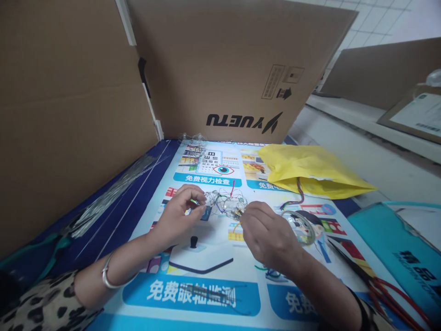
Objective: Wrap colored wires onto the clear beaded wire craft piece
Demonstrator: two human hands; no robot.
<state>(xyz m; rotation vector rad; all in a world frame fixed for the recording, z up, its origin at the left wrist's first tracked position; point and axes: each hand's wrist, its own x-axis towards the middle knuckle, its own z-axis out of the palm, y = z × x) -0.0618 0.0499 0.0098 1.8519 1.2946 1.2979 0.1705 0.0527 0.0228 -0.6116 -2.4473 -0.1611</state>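
Between my two hands is a loose, tangled piece of thin silvery wire (pixel 225 204), with short red, yellow, green and purple strands twisted into it. My left hand (pixel 182 211) is closed in a pinch at the left end of this wire piece. At its right end, my right hand (pixel 267 230) has thumb and fingers pressed together on the wire. The exact spots under the fingertips are hidden. Beneath both hands lies a printed poster sheet (pixel 220 253). Some green and blue strands (pixel 274 273) rest just under my right wrist.
Long thin wires (pixel 106 195) and a teal-handled tool (pixel 51 253) lie left. At right are a yellow bag (pixel 317 168), braided threads (pixel 299 193), a clear ring-shaped roll (pixel 310 230), red-handled scissors (pixel 379 285) and a turquoise packet (pixel 396 248). Cardboard panels (pixel 220 69) stand behind.
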